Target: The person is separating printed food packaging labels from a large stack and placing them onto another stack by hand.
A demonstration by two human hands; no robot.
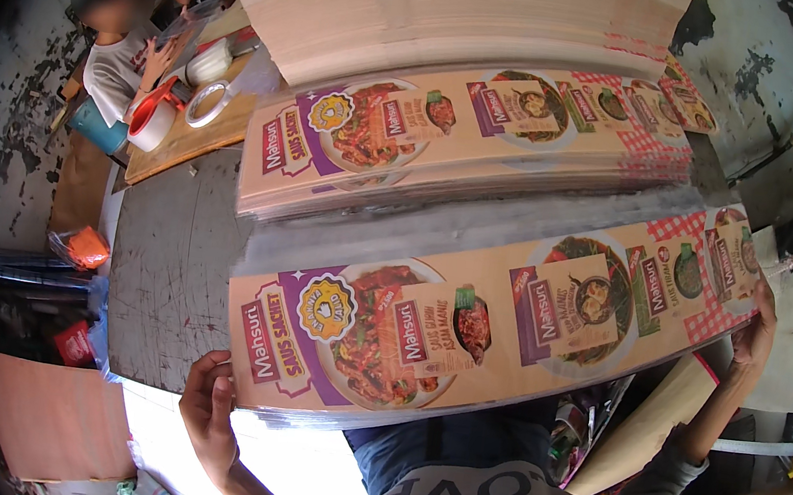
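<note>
A long stack of printed food-picture sheets (492, 358) in clear plastic lies across the table edge closest to me, tilted up toward the right. At its near left corner, my left hand (215, 418) has its fingers curled against the end, thumb raised. My right hand (756, 326) is closed around the right end, with the wrist bent beside it; the fingertips underneath are hidden. Just behind it rests a second stack of the same printed sheets (449, 140), and loose clear plastic (479, 223) spreads between the two.
A tall pile of plain brown board (443, 26) rises behind the stacks. Grey tabletop (166, 269) extends left. Tape rolls (208, 104) and a red tape dispenser (152, 124) sit on a wooden table, where two people work. An orange bundle (87, 249) is at the left.
</note>
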